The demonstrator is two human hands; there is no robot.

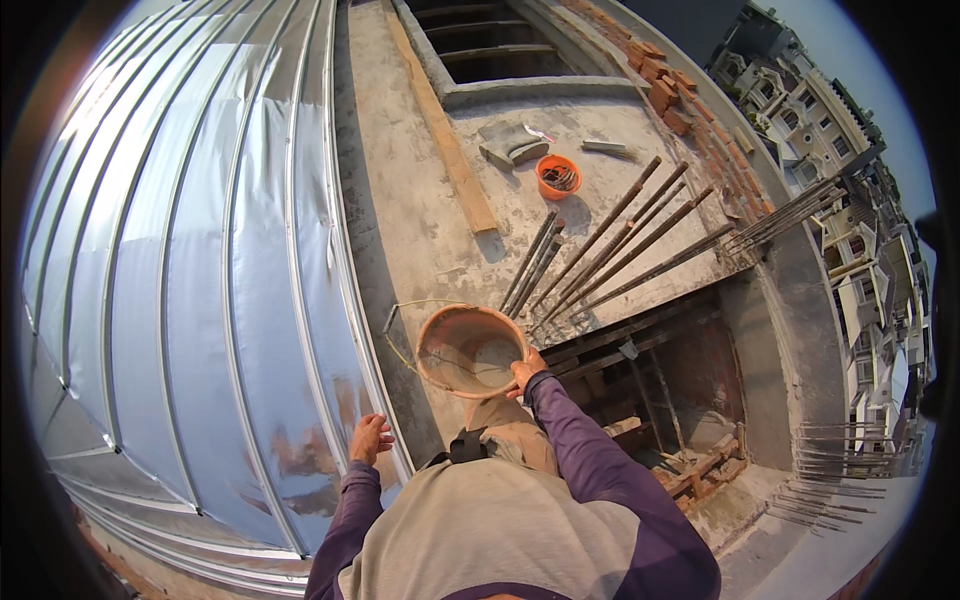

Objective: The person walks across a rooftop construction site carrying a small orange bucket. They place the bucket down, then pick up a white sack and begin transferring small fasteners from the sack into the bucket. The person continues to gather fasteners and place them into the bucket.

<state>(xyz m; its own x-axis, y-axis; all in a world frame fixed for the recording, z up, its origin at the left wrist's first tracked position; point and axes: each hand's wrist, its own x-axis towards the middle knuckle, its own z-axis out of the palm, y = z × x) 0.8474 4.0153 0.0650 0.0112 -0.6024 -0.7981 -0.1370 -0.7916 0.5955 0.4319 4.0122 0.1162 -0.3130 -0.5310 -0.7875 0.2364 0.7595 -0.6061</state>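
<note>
Gripping one large bucket with right hand outstretched; holding left hand empty, half-curled, left of bucket; facing one pail beyond it.

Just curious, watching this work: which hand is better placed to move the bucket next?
Probably the right hand: it grips the bucket by its rim. The left hand looks empty, apart from it, near the silver sheeting.

Your bucket looks like matt plastic, the sheeting glossy foil, the floor rough concrete, the plank wood.
</note>
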